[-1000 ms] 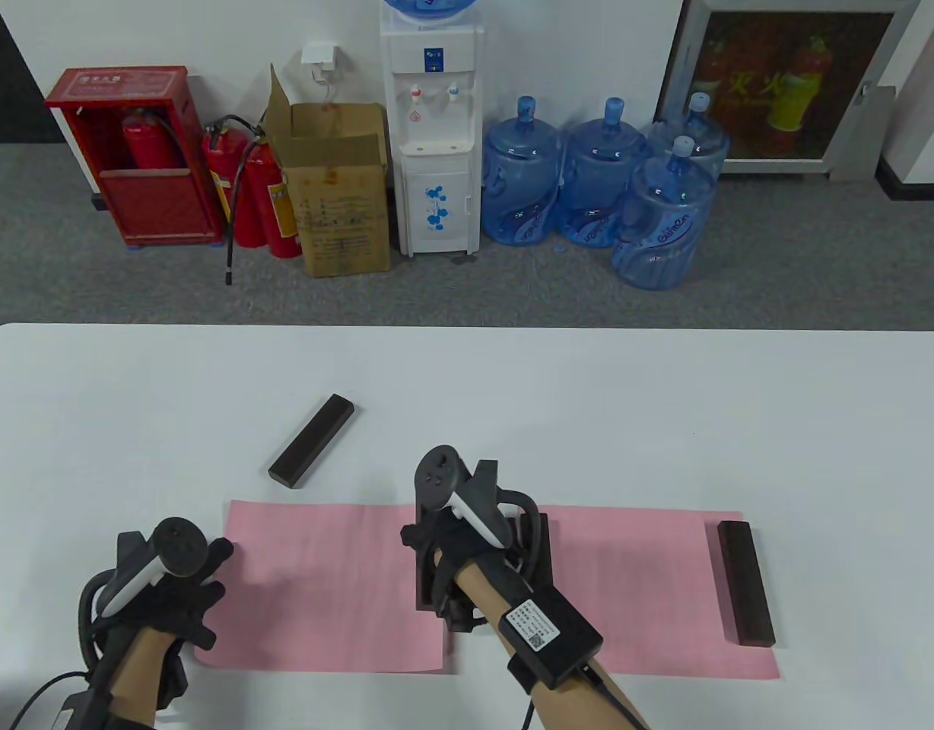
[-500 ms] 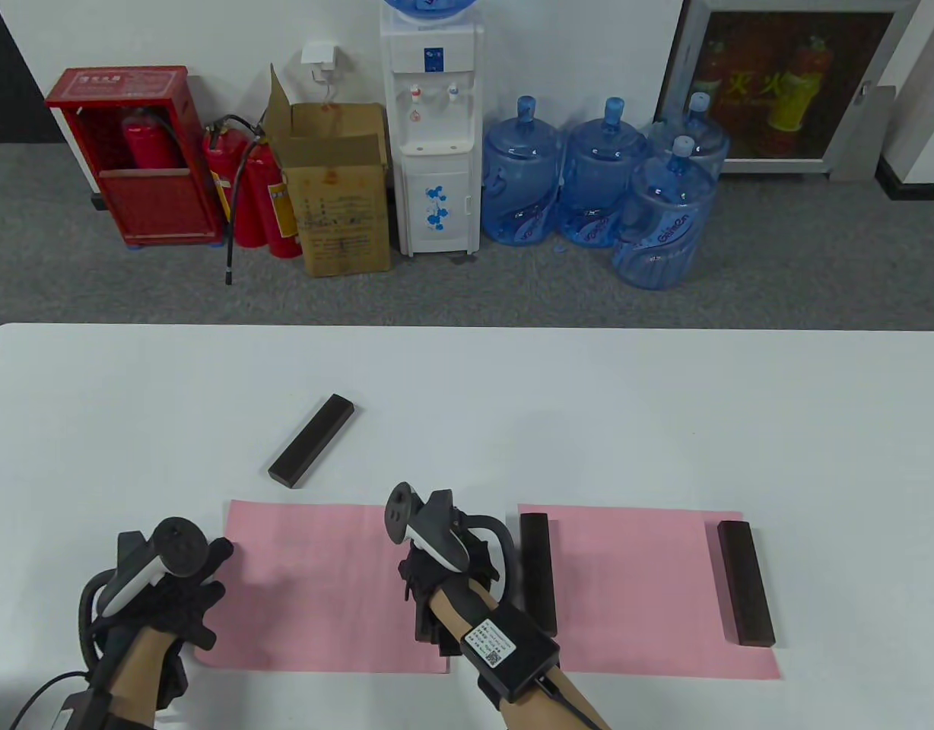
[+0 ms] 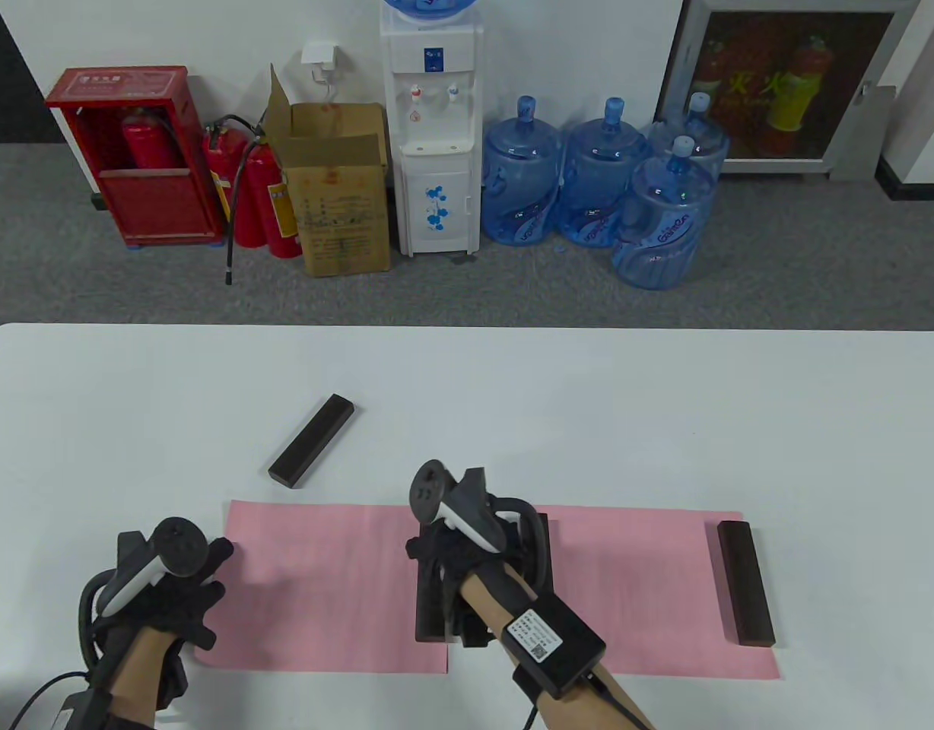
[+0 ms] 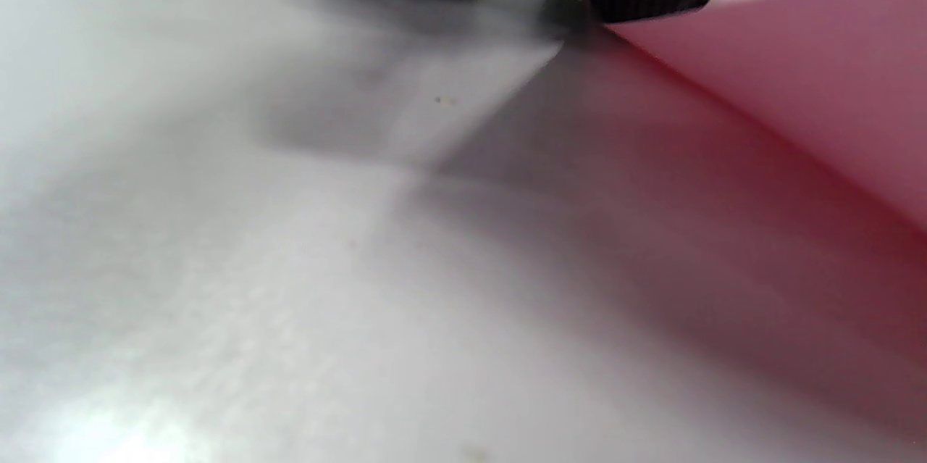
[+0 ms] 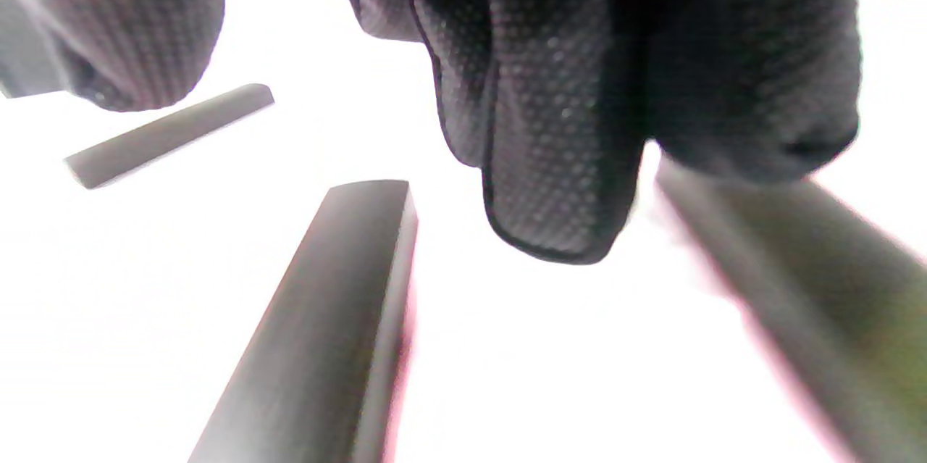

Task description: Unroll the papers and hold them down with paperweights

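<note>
Broadly, the white bench (image 3: 467, 380) carries two flat pink sheets side by side: the left paper (image 3: 322, 585), smooth and matte, and the right paper (image 3: 649, 585), already weighted at both short edges, by the far-right bar (image 3: 745, 584) and the middle-right bar (image 3: 541, 555). The left paper has one dark bar (image 3: 430, 608) on its right edge, under the right hand (image 3: 467, 563); whether that grip is clamped on it or just resting I cannot tell, since the wrist view shows only dotted glove fingers (image 5: 558, 159) hanging over two bars. The left hand (image 3: 174, 601) presses flat, fingers spread, on the paper's left edge, holding nothing. What the coming move likely turns on is the loose bar (image 3: 311, 440), a slim, hard-edged dark block, well apart up the bench, beyond the paper's top edge. Its long axis runs diagonally, while the unweighted left edge runs front to back, so it needs turning; the right hand looks nearer and freer.
</note>
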A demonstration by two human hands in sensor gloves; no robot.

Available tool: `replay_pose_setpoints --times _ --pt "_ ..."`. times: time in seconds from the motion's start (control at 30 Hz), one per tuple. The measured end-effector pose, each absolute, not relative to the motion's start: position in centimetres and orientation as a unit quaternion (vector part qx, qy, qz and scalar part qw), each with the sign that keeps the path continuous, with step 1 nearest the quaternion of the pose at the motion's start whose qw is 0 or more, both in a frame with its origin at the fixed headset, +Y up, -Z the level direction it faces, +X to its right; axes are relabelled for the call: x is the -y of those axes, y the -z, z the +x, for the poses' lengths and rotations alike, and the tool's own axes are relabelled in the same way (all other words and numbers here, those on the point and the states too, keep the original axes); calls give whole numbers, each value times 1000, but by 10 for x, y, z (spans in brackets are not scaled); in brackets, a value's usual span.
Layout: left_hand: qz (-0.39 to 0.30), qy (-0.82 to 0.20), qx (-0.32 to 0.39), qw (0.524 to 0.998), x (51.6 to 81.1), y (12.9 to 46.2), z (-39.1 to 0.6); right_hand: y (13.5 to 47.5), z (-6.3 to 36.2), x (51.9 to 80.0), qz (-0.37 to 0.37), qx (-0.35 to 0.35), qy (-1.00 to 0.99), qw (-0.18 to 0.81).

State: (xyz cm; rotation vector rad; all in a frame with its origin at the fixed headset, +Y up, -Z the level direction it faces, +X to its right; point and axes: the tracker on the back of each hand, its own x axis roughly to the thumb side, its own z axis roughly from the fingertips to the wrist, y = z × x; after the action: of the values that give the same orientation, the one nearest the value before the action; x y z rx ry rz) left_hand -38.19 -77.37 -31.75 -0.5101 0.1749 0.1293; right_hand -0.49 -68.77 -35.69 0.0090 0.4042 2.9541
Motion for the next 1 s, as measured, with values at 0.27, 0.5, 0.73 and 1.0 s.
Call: replay_pose_setpoints --times 0.27,0.5,0.73,1.0 --pt "-253 -67 -86 961 774 317 -382 358 119 673 -29 -88 -993 76" --pt "-256 -70 -89 960 775 317 -382 336 200 716 -28 -51 -995 79" --pt "-258 -68 -91 960 775 317 -381 323 236 737 -44 -16 -993 112" --pt "-262 -22 -97 960 764 323 -371 320 242 740 -39 -1 -994 101"
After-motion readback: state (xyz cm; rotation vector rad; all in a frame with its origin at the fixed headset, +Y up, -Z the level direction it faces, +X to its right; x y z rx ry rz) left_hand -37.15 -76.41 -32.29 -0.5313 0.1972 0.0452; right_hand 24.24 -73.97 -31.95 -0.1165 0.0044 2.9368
